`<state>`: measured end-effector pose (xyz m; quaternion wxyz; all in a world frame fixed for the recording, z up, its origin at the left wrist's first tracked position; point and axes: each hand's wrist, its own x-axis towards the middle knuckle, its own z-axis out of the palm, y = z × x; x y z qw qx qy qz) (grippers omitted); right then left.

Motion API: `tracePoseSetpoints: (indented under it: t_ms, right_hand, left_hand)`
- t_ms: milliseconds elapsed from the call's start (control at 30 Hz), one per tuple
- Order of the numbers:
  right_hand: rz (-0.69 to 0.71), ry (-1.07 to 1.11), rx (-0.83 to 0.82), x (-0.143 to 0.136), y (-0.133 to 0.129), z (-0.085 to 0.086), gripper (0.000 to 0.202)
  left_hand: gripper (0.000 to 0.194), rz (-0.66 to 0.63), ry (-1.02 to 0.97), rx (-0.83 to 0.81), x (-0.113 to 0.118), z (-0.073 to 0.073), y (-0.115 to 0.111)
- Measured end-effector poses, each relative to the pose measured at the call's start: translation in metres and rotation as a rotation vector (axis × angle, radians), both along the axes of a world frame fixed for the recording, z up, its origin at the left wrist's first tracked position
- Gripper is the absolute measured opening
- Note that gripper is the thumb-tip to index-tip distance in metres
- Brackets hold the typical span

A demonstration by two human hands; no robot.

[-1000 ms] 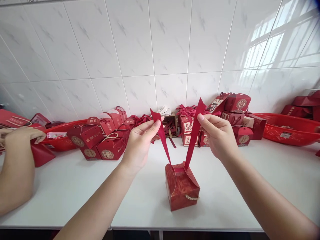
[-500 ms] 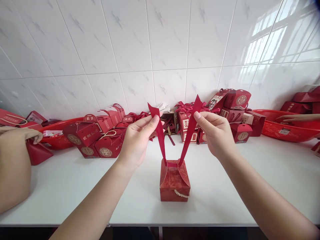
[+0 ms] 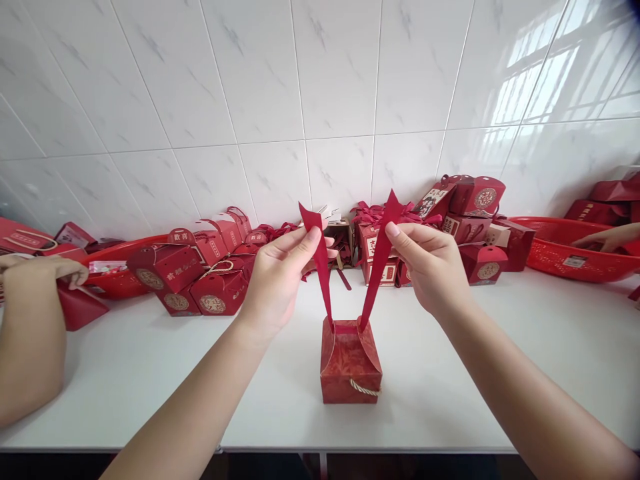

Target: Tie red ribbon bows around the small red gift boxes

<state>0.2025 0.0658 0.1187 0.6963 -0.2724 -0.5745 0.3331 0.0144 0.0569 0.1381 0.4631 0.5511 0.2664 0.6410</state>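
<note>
A small red patterned gift box [image 3: 351,383] stands upright on the white table, with a twisted cream cord [image 3: 365,389] on its near side. A dark red ribbon [image 3: 376,280] runs through the top of the box, and its two tails rise apart in a V. My left hand [image 3: 280,273] pinches the left tail near its pointed end between thumb and fingers. Opposite it, my right hand [image 3: 430,263] pinches the right tail the same way. Both hands are above the box and do not touch it.
Red gift boxes are stacked at left [image 3: 187,287] and right [image 3: 473,230] along the tiled wall. Red plastic baskets [image 3: 570,260] stand at both sides. A co-worker's arm [image 3: 33,333] is at far left, another person's hand [image 3: 607,237] at far right. An open carton [image 3: 343,237] sits behind.
My hands and the ribbon tails are almost still, with the left tail's tip shifted slightly. At far right, the other person's hand has moved a little rightwards in the basket.
</note>
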Motion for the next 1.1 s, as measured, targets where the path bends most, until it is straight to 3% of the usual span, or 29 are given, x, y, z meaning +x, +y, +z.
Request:
tracePoseSetpoints:
  t_ms: [200,333,433,533,633,800,1000,1100]
  right_hand:
    - [0.124,0.033,-0.091,-0.008,0.000,0.003,0.023]
    - [0.097,-0.115,-0.139,-0.014,-0.003,0.005,0.024]
    - [0.196,-0.203,-0.110,-0.015,-0.005,0.002,0.019]
    - [0.352,-0.216,-0.059,-0.013,-0.005,-0.004,0.017]
    - [0.379,-0.220,-0.041,-0.011,-0.004,-0.009,0.018]
    - [0.249,-0.373,0.099,-0.002,0.002,-0.016,0.022]
    - [-0.051,-0.763,0.717,0.007,0.009,-0.022,0.025]
    - [-0.249,-0.857,0.849,0.009,0.011,-0.025,0.030]
  left_hand:
    - [0.023,-0.045,0.067,0.036,0.005,-0.001,0.000]
    - [0.053,-0.073,0.191,0.014,0.008,0.000,-0.002]
    - [0.066,-0.071,0.272,-0.015,0.010,0.000,-0.003]
    - [0.067,-0.063,0.333,-0.038,0.009,-0.002,-0.002]
    - [0.063,-0.075,0.385,-0.047,0.007,-0.005,-0.001]
    - [0.045,-0.208,0.385,-0.114,-0.003,-0.008,0.001]
    - [0.023,-0.262,0.185,-0.260,-0.011,-0.014,0.008]
    - [0.020,-0.311,0.134,-0.282,-0.011,-0.014,0.009]
